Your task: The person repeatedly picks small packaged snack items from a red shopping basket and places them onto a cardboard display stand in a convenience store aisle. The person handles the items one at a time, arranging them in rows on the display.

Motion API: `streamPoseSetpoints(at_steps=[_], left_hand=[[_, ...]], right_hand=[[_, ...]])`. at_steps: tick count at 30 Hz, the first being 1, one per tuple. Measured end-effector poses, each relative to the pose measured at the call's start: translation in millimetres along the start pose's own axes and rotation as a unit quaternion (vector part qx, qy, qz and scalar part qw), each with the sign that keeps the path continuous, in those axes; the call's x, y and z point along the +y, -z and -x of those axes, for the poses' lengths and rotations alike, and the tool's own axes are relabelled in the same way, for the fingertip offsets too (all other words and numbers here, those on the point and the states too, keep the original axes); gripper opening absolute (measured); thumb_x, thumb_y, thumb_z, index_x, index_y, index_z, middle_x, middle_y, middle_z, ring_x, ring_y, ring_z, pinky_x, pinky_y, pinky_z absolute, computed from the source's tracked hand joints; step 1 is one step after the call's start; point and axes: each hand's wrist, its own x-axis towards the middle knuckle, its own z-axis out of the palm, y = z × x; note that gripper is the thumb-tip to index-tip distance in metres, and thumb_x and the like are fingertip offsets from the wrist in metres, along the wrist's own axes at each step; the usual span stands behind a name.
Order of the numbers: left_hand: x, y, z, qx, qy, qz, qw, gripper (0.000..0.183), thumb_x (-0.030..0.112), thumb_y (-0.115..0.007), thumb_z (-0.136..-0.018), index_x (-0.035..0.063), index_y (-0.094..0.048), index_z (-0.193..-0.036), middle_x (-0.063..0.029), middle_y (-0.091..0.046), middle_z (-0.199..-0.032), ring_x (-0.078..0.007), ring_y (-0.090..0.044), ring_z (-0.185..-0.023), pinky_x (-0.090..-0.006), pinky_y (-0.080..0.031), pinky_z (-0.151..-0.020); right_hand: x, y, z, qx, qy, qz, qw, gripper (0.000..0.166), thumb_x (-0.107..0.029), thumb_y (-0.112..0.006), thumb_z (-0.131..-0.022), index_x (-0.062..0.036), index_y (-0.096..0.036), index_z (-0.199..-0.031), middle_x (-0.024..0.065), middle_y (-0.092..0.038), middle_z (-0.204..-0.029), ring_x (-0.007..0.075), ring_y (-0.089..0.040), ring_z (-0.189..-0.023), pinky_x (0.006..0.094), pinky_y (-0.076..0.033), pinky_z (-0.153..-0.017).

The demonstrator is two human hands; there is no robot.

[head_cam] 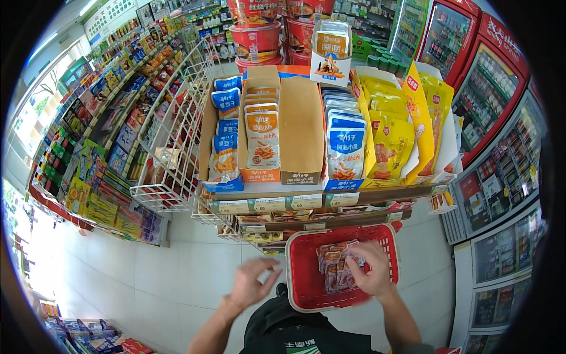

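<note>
My left hand (pixel 255 283) is in the air left of a red plastic shopping basket (pixel 305 303), its fingers apart and holding nothing. Over the right part of the basket is my right hand (pixel 370 270), thumb and fingers curved; whether something small is between them cannot be told. Small snack packets (pixel 338 265) lie in a pile in the basket. On the shelf top above, an empty brown cardboard display box (pixel 301 128) stands between a box of orange-and-white snack packets (pixel 262 141) and one of blue-and-white packets (pixel 345 146).
Yellow snack bags (pixel 391 141) fill boxes at the right. A white wire rack (pixel 166 177) flanks the shelf's left end. A white display box (pixel 331 57) stands behind, near stacked red noodle tubs (pixel 255 42). Glass-door fridges (pixel 491 88) line the right side.
</note>
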Motion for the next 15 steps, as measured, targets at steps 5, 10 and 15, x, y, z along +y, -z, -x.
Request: streamPoseSetpoints(at_steps=[5,10,15], left_hand=[[-22.4,-75.1,78.1,-0.145,0.253,0.121,0.949,0.018,0.015,-0.069,-0.094,0.0007,-0.074,-0.105,-0.0146,-0.074,-0.097,-0.0235,-0.071,-0.082,-0.0327,-0.057,-0.074],[-15.5,-100.2,69.7,-0.211,0.261,0.127,0.933,0.021,0.015,-0.068,-0.095,-0.0006,-0.073,-0.108,-0.0158,-0.074,-0.096,-0.0232,-0.070,-0.080,-0.0341,-0.057,-0.075],[-34.8,-129.4,67.1,-0.191,0.215,0.159,0.944,0.028,0.021,-0.067,-0.096,0.0009,-0.068,-0.117,-0.0167,-0.074,-0.100,-0.0277,-0.072,-0.086,-0.0355,-0.056,-0.076]], right_hand=[[45.9,-33.2,144.9,-0.012,-0.254,-0.029,0.967,0.014,-0.002,-0.071,-0.086,0.0026,-0.070,-0.100,0.0168,-0.071,-0.091,0.0286,-0.069,-0.082,0.0355,-0.054,-0.072],[55.1,-40.0,185.8,0.004,-0.315,-0.022,0.949,0.015,-0.003,-0.071,-0.087,0.0037,-0.069,-0.101,0.0159,-0.070,-0.089,0.0267,-0.070,-0.080,0.0339,-0.055,-0.072],[70.3,-31.4,189.2,0.023,-0.328,-0.014,0.944,0.016,-0.001,-0.069,-0.089,0.0032,-0.069,-0.105,0.0148,-0.070,-0.092,0.0240,-0.070,-0.082,0.0331,-0.055,-0.073]])
